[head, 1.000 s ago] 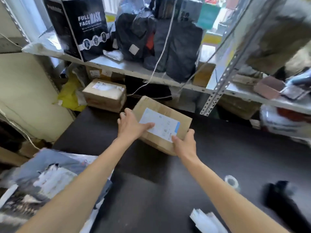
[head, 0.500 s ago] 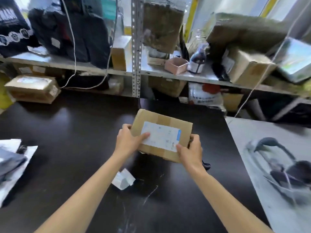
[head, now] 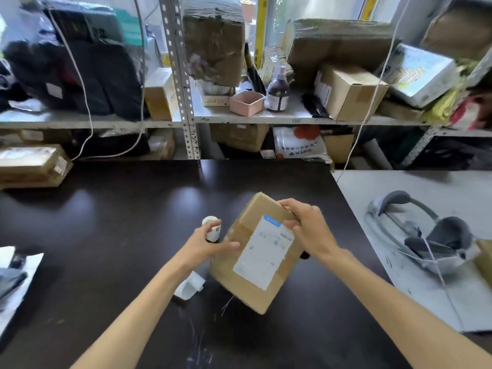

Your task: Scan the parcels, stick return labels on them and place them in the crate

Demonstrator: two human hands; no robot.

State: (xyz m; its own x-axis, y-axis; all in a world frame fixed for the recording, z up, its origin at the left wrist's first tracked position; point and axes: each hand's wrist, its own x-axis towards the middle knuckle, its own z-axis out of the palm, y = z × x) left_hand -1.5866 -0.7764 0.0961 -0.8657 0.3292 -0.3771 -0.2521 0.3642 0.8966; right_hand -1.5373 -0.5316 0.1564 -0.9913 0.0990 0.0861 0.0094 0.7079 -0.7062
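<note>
Between the fingers [head: 291,206], parcel [head: 262,262]: lay tilted, lengthwise from right grip back past left thumb.
Left hand [head: 205,246]: pinched near-left edge, thumb atop.
Right hand [head: 308,230]: curled over far end.

Single head-worn wide-angle view; faces forward and down across dark table [head: 106,235] toward metal shelving [head: 266,119] at rear; close on left hand [head: 205,247], right hand [head: 310,231], both holding parcel [head: 255,278] mid-frame; forearms enter from bottom edge
</note>
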